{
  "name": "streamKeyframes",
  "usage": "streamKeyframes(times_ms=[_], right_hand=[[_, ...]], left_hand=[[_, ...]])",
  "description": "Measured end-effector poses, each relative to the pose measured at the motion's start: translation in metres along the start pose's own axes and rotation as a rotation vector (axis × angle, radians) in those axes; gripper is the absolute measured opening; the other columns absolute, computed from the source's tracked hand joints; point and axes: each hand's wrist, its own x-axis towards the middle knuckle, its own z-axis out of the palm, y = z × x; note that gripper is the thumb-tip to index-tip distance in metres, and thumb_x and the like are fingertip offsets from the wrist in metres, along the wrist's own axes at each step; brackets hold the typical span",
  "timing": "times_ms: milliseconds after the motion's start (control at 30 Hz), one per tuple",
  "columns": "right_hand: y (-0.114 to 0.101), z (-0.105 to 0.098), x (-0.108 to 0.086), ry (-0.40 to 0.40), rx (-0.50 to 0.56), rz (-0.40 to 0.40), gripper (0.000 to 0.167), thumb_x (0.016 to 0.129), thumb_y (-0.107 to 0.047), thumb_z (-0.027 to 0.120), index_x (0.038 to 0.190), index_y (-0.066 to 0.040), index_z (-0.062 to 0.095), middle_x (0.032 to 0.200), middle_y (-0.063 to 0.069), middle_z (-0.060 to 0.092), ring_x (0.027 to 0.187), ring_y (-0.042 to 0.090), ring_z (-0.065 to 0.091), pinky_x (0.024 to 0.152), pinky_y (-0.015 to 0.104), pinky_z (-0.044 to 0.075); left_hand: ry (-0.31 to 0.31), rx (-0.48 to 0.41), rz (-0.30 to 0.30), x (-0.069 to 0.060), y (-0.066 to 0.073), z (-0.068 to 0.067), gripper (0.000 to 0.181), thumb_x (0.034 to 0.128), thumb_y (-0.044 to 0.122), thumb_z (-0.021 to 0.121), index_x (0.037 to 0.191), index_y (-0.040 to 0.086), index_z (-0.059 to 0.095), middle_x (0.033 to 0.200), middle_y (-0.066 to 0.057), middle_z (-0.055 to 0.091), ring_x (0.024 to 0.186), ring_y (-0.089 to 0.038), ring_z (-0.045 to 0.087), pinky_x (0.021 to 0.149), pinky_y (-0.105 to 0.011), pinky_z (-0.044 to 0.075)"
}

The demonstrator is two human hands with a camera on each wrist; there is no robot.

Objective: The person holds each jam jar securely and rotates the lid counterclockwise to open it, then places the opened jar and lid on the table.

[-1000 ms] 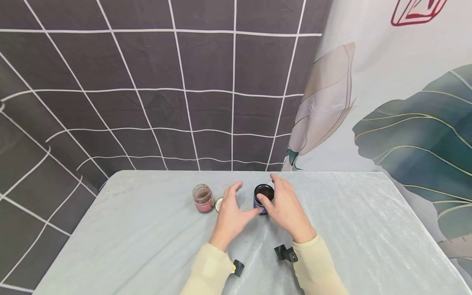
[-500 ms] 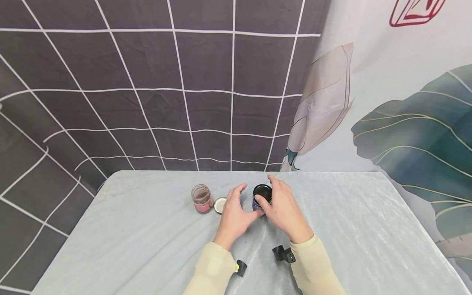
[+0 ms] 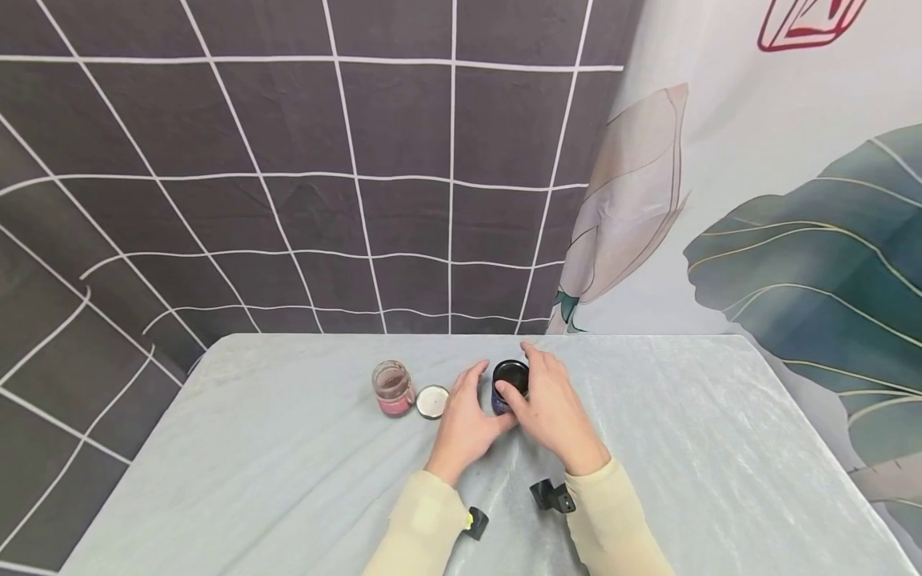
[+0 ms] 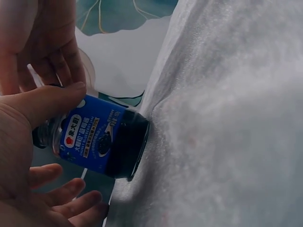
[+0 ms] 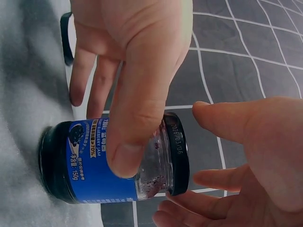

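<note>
A blueberry jam jar (image 5: 94, 165) with a blue label and a black lid (image 5: 176, 153) stands upright on the cloth between both hands. My left hand (image 3: 464, 424) is on its left; in the right wrist view the left thumb (image 5: 127, 158) lies against the label, while the left fingers stay spread, apart from the glass. My right hand (image 3: 551, 400) curves round the lid's other side. Its thumb stands off the lid in the right wrist view, its other fingers close to the lid's edge; whether they touch cannot be told.
Left of the hands, a glass jar with a pink label (image 3: 393, 390) stands without a lid. Beside it lies a loose lid (image 3: 432, 402), pale inside up. Light grey cloth (image 3: 288, 464) covers the table; a dark grid curtain (image 3: 403, 216) hangs behind.
My left hand has moved right toward the blueberry jam jar, bringing the loose lid fully into sight. The right hand keeps nearly the same place beside the jar.
</note>
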Motion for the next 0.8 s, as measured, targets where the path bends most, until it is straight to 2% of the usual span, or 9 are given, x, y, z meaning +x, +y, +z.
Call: streamKeyframes(times_ms=[800], right_hand=[[-0.002, 0.004, -0.001, -0.012, -0.004, -0.010, 0.066, 0.093, -0.024, 0.070, 0.142, 0.011, 0.044, 0.132, 0.033, 0.053, 0.123, 0.047, 0.050, 0.101, 0.056, 0.043]], left_hand=[[-0.040, 0.026, 0.031, 0.005, -0.006, 0.012, 0.081, 0.0749, 0.026, 0.083, 0.145, 0.002, 0.049, 0.142, -0.017, 0.055, 0.131, -0.033, 0.052, 0.110, -0.045, 0.040]])
